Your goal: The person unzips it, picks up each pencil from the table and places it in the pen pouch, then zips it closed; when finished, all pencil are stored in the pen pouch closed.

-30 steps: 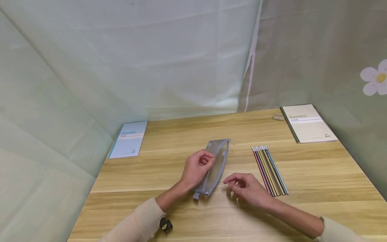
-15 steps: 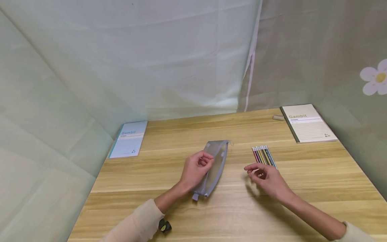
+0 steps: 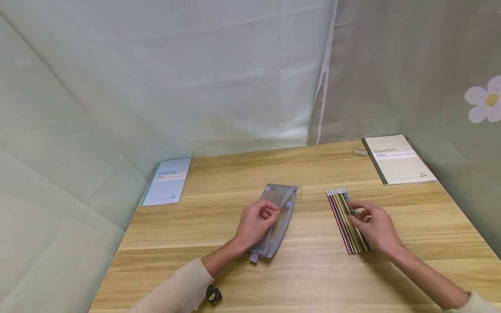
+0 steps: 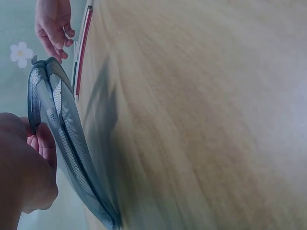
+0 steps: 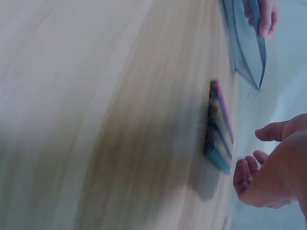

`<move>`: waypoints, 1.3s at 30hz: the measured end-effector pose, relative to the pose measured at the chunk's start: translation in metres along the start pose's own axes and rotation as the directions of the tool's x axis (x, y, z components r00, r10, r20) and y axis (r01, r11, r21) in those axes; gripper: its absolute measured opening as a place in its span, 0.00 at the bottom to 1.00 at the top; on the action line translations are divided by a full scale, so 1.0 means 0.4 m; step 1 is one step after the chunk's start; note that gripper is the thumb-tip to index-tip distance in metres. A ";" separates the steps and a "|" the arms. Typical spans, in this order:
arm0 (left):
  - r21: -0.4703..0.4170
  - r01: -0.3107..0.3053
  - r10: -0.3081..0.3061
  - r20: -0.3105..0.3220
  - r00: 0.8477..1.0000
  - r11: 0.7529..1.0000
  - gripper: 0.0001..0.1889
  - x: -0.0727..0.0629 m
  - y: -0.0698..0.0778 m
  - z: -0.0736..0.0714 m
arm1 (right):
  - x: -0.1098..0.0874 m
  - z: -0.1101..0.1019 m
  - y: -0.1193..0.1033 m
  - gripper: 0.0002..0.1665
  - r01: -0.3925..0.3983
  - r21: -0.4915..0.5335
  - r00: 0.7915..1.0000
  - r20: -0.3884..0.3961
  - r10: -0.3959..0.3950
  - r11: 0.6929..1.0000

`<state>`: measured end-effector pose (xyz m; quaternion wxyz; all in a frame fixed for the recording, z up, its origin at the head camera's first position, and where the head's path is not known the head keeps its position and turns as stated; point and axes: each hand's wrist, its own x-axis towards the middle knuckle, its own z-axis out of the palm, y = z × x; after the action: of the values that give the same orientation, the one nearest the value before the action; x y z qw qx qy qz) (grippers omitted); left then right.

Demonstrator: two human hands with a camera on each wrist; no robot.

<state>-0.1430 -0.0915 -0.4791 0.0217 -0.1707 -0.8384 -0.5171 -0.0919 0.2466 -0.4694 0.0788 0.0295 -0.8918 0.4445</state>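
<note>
A grey see-through mesh zip pouch (image 3: 282,195) stands tilted on the table, its zipped edge toward the right. My left hand (image 3: 256,221) pinches its upper edge between thumb and fingers; the left wrist view shows this grip on the pouch (image 4: 79,148). Several striped pencils (image 3: 342,221) lie side by side to the right, eraser ends away from me. Over their right side hovers my right hand (image 3: 377,226), thumb and fingers apart and loosely bent. In the right wrist view, a gap shows between the right hand (image 5: 278,167) and the pencils (image 5: 218,129).
A blue-spined notebook (image 3: 166,181) lies at the back left, and a dark-spined notebook (image 3: 399,160) at the back right. Beside the latter sits a small beige block (image 3: 360,152). A small black object (image 3: 213,294) is near my left sleeve. Fabric walls enclose the table.
My right hand has moved right, away from the pouch, to above the pencils. My left hand stays at the pouch, which has tilted slightly and shows more of its mesh side.
</note>
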 end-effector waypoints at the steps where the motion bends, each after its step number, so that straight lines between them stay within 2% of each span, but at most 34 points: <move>1: 0.000 -0.001 0.001 0.001 1.000 1.000 0.04 0.000 -0.001 0.001 | 0.002 -0.002 0.008 0.21 0.011 -0.013 1.000 -0.013 -0.011 1.000; 7: 0.003 -0.012 0.012 0.008 1.000 1.000 0.03 -0.003 -0.007 0.006 | 0.013 -0.007 0.042 0.21 0.037 -0.074 0.998 -0.047 -0.040 0.997; 15: 0.033 -0.015 0.014 0.024 1.000 0.999 0.02 -0.010 -0.013 0.015 | 0.019 -0.007 0.068 0.19 -0.014 -0.060 1.000 -0.012 0.014 0.998; 20: 0.037 -0.012 0.011 0.025 1.000 0.999 0.03 -0.009 -0.014 0.015 | 0.024 -0.003 0.079 0.17 -0.008 -0.072 1.000 -0.022 0.007 0.997; 31: 0.047 -0.018 0.016 0.027 1.000 0.999 0.03 -0.010 -0.013 0.008 | 0.032 -0.002 0.092 0.12 -0.014 -0.075 1.000 -0.027 0.012 0.997; 39: 0.042 -0.025 0.024 0.023 0.999 0.999 0.04 -0.010 -0.011 0.009 | 0.039 -0.006 0.090 0.12 -0.024 -0.104 0.999 -0.036 0.021 0.994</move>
<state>-0.1401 -0.0910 -0.4855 0.0221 -0.1862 -0.8472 -0.4970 -0.1113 0.2705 -0.4939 0.0906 0.0077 -0.9126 0.3986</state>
